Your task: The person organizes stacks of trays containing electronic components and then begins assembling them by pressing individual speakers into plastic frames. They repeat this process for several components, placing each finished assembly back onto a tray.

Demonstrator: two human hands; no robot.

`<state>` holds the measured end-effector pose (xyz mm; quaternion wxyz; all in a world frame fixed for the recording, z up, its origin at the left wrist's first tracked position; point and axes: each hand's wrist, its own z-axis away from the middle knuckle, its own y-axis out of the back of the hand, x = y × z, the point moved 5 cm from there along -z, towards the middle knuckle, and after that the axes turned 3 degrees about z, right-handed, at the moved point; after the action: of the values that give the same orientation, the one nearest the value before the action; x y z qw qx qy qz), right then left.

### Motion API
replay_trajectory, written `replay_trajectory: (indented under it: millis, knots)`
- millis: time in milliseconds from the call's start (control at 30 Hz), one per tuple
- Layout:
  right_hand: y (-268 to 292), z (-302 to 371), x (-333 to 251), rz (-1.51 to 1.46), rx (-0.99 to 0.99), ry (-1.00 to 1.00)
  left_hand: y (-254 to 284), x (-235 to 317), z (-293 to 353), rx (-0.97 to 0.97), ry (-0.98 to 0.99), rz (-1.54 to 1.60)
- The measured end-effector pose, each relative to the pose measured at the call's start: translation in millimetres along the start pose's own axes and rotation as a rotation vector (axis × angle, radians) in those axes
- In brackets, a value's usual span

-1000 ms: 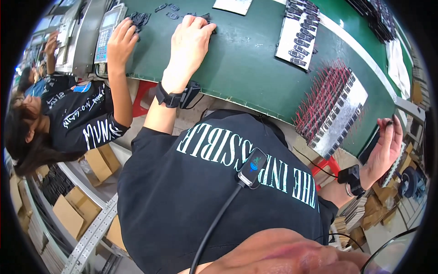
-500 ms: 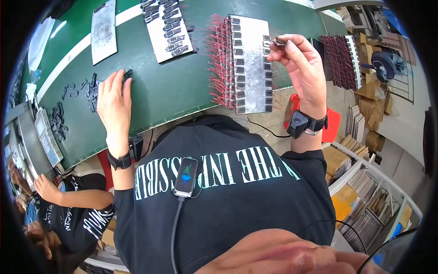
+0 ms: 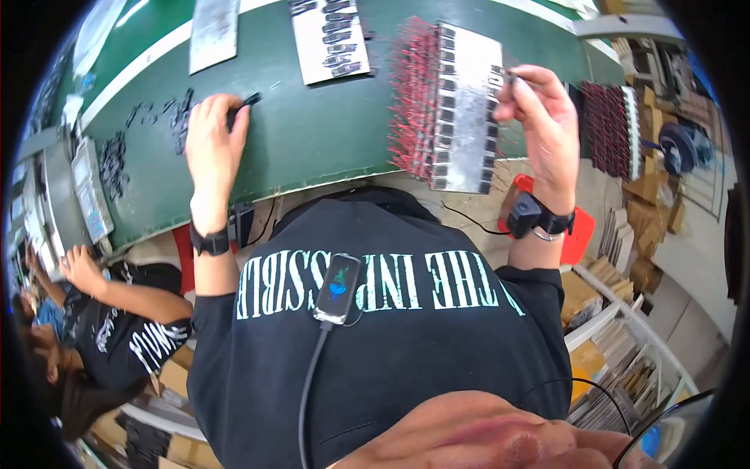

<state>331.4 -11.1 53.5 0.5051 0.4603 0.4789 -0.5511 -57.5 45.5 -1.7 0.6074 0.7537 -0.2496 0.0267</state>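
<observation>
The person's right hand [image 3: 547, 129] is pinched nearly closed at the thumb and forefinger, with a small dark part [image 3: 510, 76] at the tips, beside the right edge of the silver board [image 3: 467, 109]; whether that part touches the board cannot be told; the left hand [image 3: 217, 144] is half curled over the green table [image 3: 328, 133], a small black piece [image 3: 251, 98] showing at its fingertips; how firm either hold is cannot be told.

A slip of the right fingers could knock the row of black parts [image 3: 491, 144] along that edge, since they sit close together; the thin red wires [image 3: 410, 94], bristling from the board's left side, could snag on a sleeve or the other hand if it crossed over; the board's near end lies at the table's edge, so a bump might tip it toward the floor.

Farther out, the loose black parts [image 3: 113, 168] lie heaped near the keypad machine [image 3: 92, 187]; a careless sweep of the left arm could scatter them; the white board [image 3: 316, 51] with its black pieces [image 3: 341, 47] stands well apart from both hands, so it seems at less risk.
</observation>
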Motion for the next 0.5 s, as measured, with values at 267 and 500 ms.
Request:
replay_trajectory:
  millis: [267,500]
  knots:
    - [-0.2,32.2,-17.8,0.007,0.089,0.057,4.1,-2.0,1.4,0.078,-0.014,0.125]
    - [-14.0,34.5,-22.1,0.244,0.085,0.034,5.3,-5.9,2.2,0.106,0.031,0.118]
